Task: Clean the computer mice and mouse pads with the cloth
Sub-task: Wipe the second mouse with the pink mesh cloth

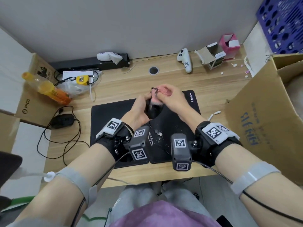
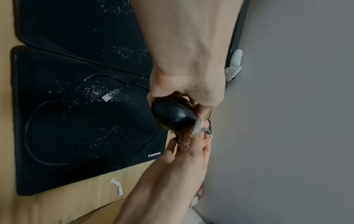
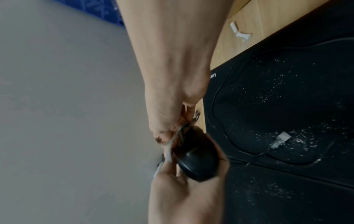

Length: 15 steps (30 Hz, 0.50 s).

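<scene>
L grip [image 2: 187, 91] holds mouse [image 2: 172, 115]; cloth [image 2: 191, 133] touching.

On the desk [image 1: 114, 89], an orange bottle [image 1: 49, 90] lies at the left edge. A yellow tape measure [image 1: 82, 79] sits beside it. A white controller [image 1: 185, 60] and an open carton [image 1: 211, 55] stand along the back.

Black mouse [image 2: 172, 112], pink cloth [image 1: 161, 92], white-speckled black mouse pads [image 2: 80, 128].
</scene>
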### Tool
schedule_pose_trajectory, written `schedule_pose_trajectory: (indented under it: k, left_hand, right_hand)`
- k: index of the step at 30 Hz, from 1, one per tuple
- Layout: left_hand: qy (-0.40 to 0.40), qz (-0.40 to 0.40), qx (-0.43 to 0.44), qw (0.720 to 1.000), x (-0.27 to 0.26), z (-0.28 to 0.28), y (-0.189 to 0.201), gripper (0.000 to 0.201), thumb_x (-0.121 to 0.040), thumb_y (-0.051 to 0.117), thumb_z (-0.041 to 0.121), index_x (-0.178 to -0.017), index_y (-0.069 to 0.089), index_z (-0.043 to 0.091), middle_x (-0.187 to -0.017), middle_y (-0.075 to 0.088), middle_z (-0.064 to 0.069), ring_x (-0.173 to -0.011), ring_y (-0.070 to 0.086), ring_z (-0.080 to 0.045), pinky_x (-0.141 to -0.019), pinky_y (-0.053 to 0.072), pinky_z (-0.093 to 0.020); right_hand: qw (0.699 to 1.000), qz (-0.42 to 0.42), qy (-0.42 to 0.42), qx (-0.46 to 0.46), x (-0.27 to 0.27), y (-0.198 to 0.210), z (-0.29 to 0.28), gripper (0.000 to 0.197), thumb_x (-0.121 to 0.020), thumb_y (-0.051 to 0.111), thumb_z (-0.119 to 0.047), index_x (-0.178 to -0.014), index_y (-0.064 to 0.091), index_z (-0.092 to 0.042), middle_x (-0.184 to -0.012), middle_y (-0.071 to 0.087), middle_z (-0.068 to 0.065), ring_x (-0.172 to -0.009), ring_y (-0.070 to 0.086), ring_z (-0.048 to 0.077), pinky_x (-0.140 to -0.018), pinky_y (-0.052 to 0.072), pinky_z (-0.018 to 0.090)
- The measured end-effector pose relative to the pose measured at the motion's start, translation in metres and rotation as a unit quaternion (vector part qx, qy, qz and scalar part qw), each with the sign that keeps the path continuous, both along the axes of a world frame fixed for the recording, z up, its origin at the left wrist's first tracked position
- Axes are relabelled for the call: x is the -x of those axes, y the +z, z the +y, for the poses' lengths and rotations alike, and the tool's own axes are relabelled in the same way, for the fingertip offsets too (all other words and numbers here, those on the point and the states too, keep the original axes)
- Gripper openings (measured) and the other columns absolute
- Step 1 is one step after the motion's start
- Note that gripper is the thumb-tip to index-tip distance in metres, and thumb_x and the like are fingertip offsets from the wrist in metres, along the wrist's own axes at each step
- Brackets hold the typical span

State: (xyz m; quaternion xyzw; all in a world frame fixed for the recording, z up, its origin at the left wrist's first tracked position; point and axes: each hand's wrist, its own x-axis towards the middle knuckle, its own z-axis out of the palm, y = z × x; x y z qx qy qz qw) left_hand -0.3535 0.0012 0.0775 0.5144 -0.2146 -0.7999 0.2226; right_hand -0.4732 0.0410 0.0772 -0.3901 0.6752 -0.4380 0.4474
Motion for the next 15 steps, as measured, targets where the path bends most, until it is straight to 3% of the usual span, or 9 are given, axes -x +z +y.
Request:
schedule_pose_trajectory:
  k: [2, 3, 5, 8, 11, 15]
  left_hand:
    - [0.017, -0.047, -0.016, 0.999, -0.006, -0.007, -0.003, 0.031, -0.101, 0.033, 0.024, -0.096, 0.061, 0.01, -0.072, 0.067, -0.007, -0.056, 0.064, -0.018, -0.053, 0.055, -0.023]
    - [0.018, -0.073, -0.022, 0.997, -0.009, -0.008, -0.004, 0.033, -0.101, 0.031, 0.027, -0.086, 0.057, 0.014, -0.067, 0.065, -0.006, -0.052, 0.062, -0.019, -0.051, 0.053, -0.024]
    - [0.014, -0.094, -0.028, 0.995, -0.013, -0.008, -0.006, 0.034, -0.1, 0.029, 0.031, -0.082, 0.054, 0.016, -0.077, 0.064, -0.008, -0.059, 0.062, -0.021, -0.057, 0.054, -0.033]
    - [0.031, -0.045, -0.033, 0.998, -0.01, 0.001, -0.003, 0.038, -0.102, 0.029, 0.023, -0.088, 0.061, 0.009, -0.08, 0.067, -0.011, -0.062, 0.066, -0.022, -0.058, 0.057, -0.031]
    - [0.003, 0.007, -0.03, 1.0, -0.007, 0.008, 0.002, 0.033, -0.103, 0.033, 0.018, -0.098, 0.063, 0.006, -0.092, 0.067, -0.012, -0.083, 0.064, -0.023, -0.089, 0.05, -0.035]
    - [-0.009, -0.003, -0.014, 1.0, -0.014, -0.001, 0.005, 0.029, -0.102, 0.034, 0.014, -0.111, 0.06, 0.005, -0.098, 0.066, -0.014, -0.086, 0.063, -0.023, -0.089, 0.051, -0.036]
  right_hand:
    - [0.998, -0.004, 0.066, 0.003, -0.01, -0.002, 0.007, 0.029, -0.077, 0.075, -0.012, -0.105, 0.07, -0.021, -0.107, 0.067, -0.008, -0.095, 0.062, 0.006, -0.081, 0.048, 0.013]
    - [0.995, 0.013, 0.1, -0.001, -0.013, -0.002, 0.01, 0.034, -0.074, 0.078, -0.013, -0.105, 0.07, -0.021, -0.107, 0.065, -0.009, -0.093, 0.06, 0.003, -0.077, 0.046, 0.009]
    - [0.988, 0.057, 0.147, 0.001, -0.014, -0.004, 0.015, 0.032, -0.069, 0.081, -0.013, -0.098, 0.071, -0.022, -0.1, 0.061, -0.012, -0.086, 0.058, -0.001, -0.069, 0.041, 0.004]
    - [0.992, 0.071, 0.107, 0.005, -0.009, -0.001, 0.008, 0.03, -0.071, 0.08, -0.018, -0.1, 0.071, -0.022, -0.102, 0.067, -0.007, -0.091, 0.062, 0.008, -0.075, 0.046, 0.016]
    - [0.998, 0.064, -0.012, -0.005, -0.002, 0.004, -0.009, 0.029, -0.08, 0.075, -0.023, -0.108, 0.068, -0.02, -0.098, 0.067, -0.006, -0.089, 0.061, 0.011, -0.071, 0.044, 0.018]
    - [0.996, 0.084, 0.01, -0.02, -0.002, 0.008, -0.017, 0.029, -0.086, 0.07, -0.024, -0.115, 0.064, -0.02, -0.101, 0.065, -0.005, -0.089, 0.059, 0.01, -0.068, 0.044, 0.017]
